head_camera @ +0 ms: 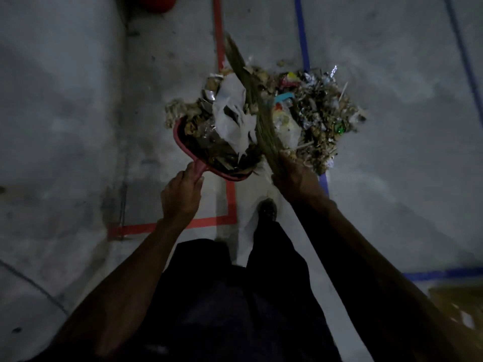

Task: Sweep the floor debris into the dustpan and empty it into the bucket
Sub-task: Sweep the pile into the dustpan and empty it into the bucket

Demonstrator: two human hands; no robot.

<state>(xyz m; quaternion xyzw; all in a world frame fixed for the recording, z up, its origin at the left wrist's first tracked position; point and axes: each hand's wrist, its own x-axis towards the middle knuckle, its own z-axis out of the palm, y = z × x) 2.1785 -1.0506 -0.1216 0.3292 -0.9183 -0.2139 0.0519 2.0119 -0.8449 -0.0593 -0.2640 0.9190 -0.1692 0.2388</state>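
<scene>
A red dustpan (180,142) lies on the concrete floor, filled with dry leaves and a crumpled white paper (232,118). My left hand (181,194) grips its handle from below. My right hand (295,178) grips a straw broom (258,118) near its lower end; the bristles slant up and left across the pile, over the dustpan's right side. The debris pile (313,113) of leaves, wrappers and plastic scraps spreads to the right of the dustpan. A red rounded object (156,2), possibly the bucket, shows at the top edge.
Red tape (230,199) and blue tape (303,35) lines run across the grey floor. My foot (266,210) stands just below the dustpan. A brown cardboard piece (454,304) lies at the lower right.
</scene>
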